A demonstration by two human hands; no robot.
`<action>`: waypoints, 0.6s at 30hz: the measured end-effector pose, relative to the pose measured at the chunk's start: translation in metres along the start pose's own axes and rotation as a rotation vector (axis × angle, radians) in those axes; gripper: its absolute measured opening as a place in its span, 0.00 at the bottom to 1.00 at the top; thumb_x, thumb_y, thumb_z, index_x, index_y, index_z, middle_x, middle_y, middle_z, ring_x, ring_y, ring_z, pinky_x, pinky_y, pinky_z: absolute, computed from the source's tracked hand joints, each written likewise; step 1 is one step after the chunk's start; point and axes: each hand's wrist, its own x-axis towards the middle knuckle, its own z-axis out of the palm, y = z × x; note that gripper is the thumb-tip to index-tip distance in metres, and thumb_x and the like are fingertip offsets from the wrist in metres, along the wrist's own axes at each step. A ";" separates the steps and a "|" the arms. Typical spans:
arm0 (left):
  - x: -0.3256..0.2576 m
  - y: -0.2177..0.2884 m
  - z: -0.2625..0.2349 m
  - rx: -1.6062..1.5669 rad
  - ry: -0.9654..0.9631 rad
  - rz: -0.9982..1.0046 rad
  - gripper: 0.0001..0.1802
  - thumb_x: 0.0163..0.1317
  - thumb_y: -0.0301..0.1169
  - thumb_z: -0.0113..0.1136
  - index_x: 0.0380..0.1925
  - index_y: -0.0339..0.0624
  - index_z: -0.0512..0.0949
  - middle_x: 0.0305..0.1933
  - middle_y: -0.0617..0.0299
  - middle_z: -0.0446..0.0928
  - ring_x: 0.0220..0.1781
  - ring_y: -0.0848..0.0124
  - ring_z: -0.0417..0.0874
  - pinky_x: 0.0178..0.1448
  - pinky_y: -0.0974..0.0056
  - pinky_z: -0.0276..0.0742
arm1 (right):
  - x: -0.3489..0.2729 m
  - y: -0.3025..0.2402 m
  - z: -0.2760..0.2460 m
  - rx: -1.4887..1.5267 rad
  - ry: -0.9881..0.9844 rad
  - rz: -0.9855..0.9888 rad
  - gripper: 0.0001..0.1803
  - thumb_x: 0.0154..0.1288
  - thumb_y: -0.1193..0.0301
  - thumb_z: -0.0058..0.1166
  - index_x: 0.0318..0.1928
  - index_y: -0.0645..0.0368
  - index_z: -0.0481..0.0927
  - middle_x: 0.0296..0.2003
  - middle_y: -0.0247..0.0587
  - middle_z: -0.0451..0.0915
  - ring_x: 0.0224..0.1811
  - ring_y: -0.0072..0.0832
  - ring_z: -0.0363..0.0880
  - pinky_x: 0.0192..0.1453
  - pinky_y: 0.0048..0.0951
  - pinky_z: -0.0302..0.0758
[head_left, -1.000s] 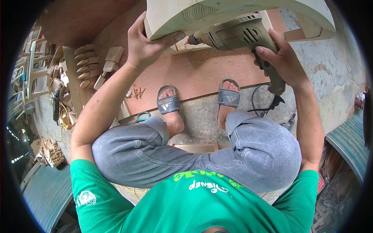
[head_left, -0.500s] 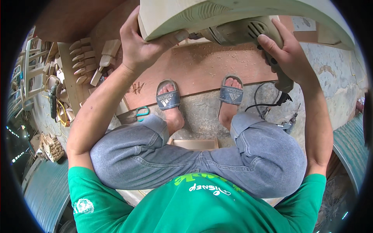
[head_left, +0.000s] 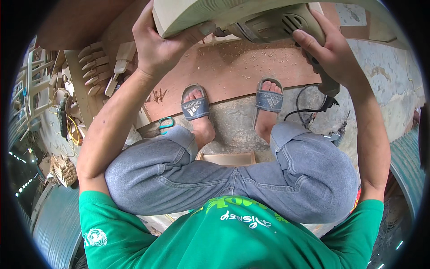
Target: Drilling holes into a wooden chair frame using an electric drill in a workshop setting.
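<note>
At the top, a pale curved wooden piece (head_left: pixel 188 15) spans the view, its upper part cut off by the picture's edge. My left hand (head_left: pixel 161 49) is closed round its left end, the thumb lying along the lower edge. My right hand (head_left: pixel 329 51) grips a corded power drill (head_left: pixel 273 26) by its body and handle. The drill lies level just under the wood, its front end (head_left: pixel 219 32) pointing left toward my left thumb. Whether a bit enters the wood is hidden. A black cord (head_left: pixel 309 110) hangs from the handle.
Under my feet lies a reddish board (head_left: pixel 242 67) with wood shavings and a few screws (head_left: pixel 157 95). Green-handled scissors (head_left: pixel 166 124) rest by my left knee. Another power tool (head_left: pixel 338 133) sits at right. Stacked wooden parts (head_left: pixel 96 69) and a yellow cord (head_left: pixel 73 130) are at left.
The wooden piece and the drill have shifted slightly up and left in the view, both hands moving with them. My grip on each looks the same.
</note>
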 end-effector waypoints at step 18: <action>0.011 0.018 0.002 -0.084 -0.045 -0.057 0.24 0.52 0.31 0.80 0.47 0.35 0.80 0.43 0.61 0.85 0.46 0.75 0.83 0.52 0.67 0.81 | 0.003 -0.004 -0.016 0.005 -0.091 -0.024 0.37 0.70 0.54 0.63 0.70 0.61 0.65 0.28 0.34 0.77 0.24 0.18 0.75 0.24 0.25 0.75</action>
